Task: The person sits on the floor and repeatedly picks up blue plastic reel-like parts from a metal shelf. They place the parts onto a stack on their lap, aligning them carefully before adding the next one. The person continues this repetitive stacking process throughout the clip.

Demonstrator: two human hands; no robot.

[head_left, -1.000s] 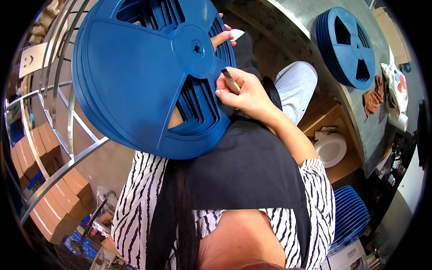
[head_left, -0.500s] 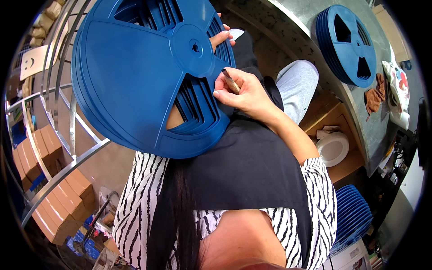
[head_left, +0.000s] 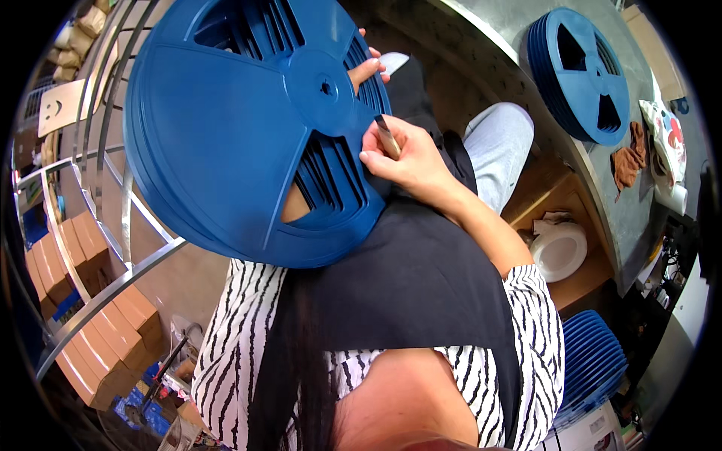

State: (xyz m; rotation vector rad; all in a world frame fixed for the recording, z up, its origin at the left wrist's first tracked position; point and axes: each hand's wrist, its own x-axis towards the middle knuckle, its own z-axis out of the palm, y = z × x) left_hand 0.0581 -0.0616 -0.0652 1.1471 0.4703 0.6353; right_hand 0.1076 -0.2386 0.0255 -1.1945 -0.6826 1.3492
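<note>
A stack of blue plastic reels [head_left: 218,128] stands tilted in front of my chest, its broad face toward me. My left hand [head_left: 365,72] is wrapped around the far right side of the stack; part of that forearm shows through the lower window, and the palm is hidden. In my right hand [head_left: 410,158] is a short, thin tool with a tan handle and a dark tip [head_left: 386,137], pinched between thumb and fingers. The tip points up beside the stack's right edge. I cannot tell whether it touches the reels.
On the grey bench [head_left: 519,30] at right lie another blue reel stack [head_left: 565,101], a brown cloth [head_left: 628,159] and a white printed bag [head_left: 662,135]. Below is a cardboard box [head_left: 553,197] with a white roll [head_left: 560,252]. Metal rails [head_left: 113,282] and brown boxes [head_left: 113,331] stand left.
The reel stack has shifted slightly to the right and down in the picture. My right hand and its tool have moved very slightly right; both grips look the same.
</note>
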